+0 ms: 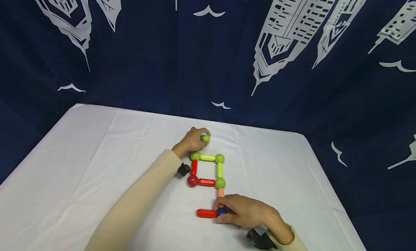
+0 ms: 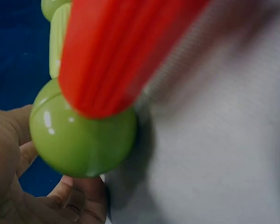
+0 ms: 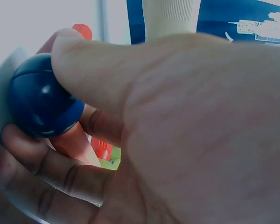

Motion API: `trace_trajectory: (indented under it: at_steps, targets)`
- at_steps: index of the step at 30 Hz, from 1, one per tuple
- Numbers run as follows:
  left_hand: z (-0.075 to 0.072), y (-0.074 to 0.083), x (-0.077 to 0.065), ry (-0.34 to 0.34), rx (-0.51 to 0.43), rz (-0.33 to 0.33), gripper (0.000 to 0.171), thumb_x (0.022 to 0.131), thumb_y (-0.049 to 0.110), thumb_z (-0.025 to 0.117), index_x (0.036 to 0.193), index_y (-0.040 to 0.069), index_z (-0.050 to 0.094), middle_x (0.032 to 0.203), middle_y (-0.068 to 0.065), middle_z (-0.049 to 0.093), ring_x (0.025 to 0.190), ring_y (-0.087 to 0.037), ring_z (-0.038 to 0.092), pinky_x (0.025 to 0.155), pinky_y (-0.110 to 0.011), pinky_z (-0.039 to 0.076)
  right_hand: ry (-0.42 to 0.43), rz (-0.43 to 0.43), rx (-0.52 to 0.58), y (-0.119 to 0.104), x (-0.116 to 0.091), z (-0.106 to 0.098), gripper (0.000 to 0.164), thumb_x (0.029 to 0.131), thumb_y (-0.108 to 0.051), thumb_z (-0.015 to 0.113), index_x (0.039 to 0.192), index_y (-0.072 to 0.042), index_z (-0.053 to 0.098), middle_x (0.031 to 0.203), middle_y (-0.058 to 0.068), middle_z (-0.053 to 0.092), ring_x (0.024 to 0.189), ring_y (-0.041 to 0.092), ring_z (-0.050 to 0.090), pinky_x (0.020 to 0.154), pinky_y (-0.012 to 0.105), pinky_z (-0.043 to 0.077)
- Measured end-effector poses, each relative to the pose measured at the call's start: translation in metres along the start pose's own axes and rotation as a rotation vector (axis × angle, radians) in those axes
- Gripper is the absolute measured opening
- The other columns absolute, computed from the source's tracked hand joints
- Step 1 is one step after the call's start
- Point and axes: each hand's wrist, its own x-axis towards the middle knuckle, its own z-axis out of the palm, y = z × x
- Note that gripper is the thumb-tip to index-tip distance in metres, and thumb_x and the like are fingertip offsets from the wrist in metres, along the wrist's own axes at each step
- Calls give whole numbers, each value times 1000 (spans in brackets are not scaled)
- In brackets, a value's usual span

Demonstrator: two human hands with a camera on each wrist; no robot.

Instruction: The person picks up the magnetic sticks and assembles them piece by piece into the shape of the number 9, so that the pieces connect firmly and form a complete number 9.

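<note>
Toy rods and balls form a square on the table. My left hand [image 1: 194, 139] grips a loose green ball [image 1: 205, 138] just beyond the square's far left corner. At that corner, a green ball [image 2: 84, 135] joins a red rod [image 2: 116, 51] and a lime rod [image 1: 207, 158]. A dark red ball [image 1: 193, 181] forms the near left corner. My right hand [image 1: 245, 210] holds a blue ball [image 3: 44, 95] between thumb and fingers. From it a red rod [image 1: 206, 213] points left, and a salmon rod [image 1: 221, 192] reaches toward the square's near right green ball [image 1: 220, 182].
A white cloth [image 1: 97, 153] covers the table. Behind it hangs a dark blue curtain [image 1: 146, 63] with white building prints. Black wrist cameras sit beside the left wrist [image 1: 183, 169] and below the right wrist [image 1: 261, 239].
</note>
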Motion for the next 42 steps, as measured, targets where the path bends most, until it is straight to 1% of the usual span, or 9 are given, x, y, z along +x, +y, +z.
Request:
trace_trajectory:
  at_steps: [5, 9, 13, 17, 22, 26, 32, 36, 42]
  targets:
    - [-5, -3, -4, -16, 30, 32, 32, 101, 13, 57, 133, 14, 57, 126, -14, 56, 112, -25, 48, 103, -40, 42, 8, -1, -15, 0, 1, -4, 22, 95, -42, 67, 110, -28, 61, 88, -13, 53, 87, 5, 50, 76, 24, 41]
    - [-16, -8, -20, 12, 12, 107, 34, 101, 12, 57, 134, 12, 56, 117, -14, 57, 101, -23, 52, 93, -38, 46, 6, -15, -4, 2, 2, -6, 22, 95, -41, 67, 110, -27, 60, 87, -12, 53, 84, 3, 50, 74, 23, 41]
    - [-27, -11, -51, 28, -12, 202, 37, 99, 12, 61, 135, 10, 54, 114, -13, 57, 90, -20, 55, 79, -31, 48, 2, -36, 2, 4, 5, -7, 22, 95, -41, 66, 110, -26, 60, 85, -12, 53, 80, 1, 51, 71, 22, 42]
    - [-31, -11, -92, 4, -17, 287, 36, 96, 10, 65, 131, 9, 56, 116, -8, 61, 91, -16, 58, 78, -29, 49, 6, -34, -6, 6, 7, -8, 23, 95, -42, 65, 110, -26, 60, 86, -12, 53, 81, 2, 51, 73, 22, 42]
    - [-20, -15, -140, -80, 20, 335, 31, 94, 13, 69, 124, 12, 62, 107, 4, 62, 91, -11, 57, 79, -29, 49, 0, -28, 6, 8, 5, -8, 21, 96, -42, 65, 109, -27, 59, 86, -12, 54, 81, 2, 51, 73, 22, 42]
    - [-7, -19, -165, -171, 36, 349, 30, 94, 19, 71, 122, 12, 65, 99, 10, 59, 86, -8, 56, 77, -24, 47, 0, -45, 19, 11, 4, -9, 20, 96, -41, 65, 108, -27, 59, 83, -12, 54, 75, 1, 51, 69, 22, 43]
    - [7, -20, -181, -224, 33, 342, 23, 92, 21, 72, 114, 16, 66, 97, 13, 57, 82, -4, 54, 72, -20, 45, 7, -58, 25, 11, 2, -9, 20, 96, -41, 65, 109, -26, 59, 82, -12, 54, 74, 0, 51, 69, 21, 43]
    - [14, -19, -182, -244, 24, 332, 22, 92, 22, 72, 113, 18, 67, 95, 15, 57, 82, -4, 54, 72, -20, 45, 0, -59, 36, 11, 1, -9, 19, 97, -41, 64, 108, -27, 58, 84, -12, 54, 73, 1, 52, 69, 22, 43]
    - [19, -15, -179, -269, 42, 344, 19, 92, 22, 72, 111, 21, 66, 95, 16, 57, 83, -3, 54, 71, -20, 45, 15, -39, -1, 11, -1, -10, 19, 97, -43, 62, 109, -29, 58, 91, -12, 55, 84, 4, 52, 75, 25, 42]
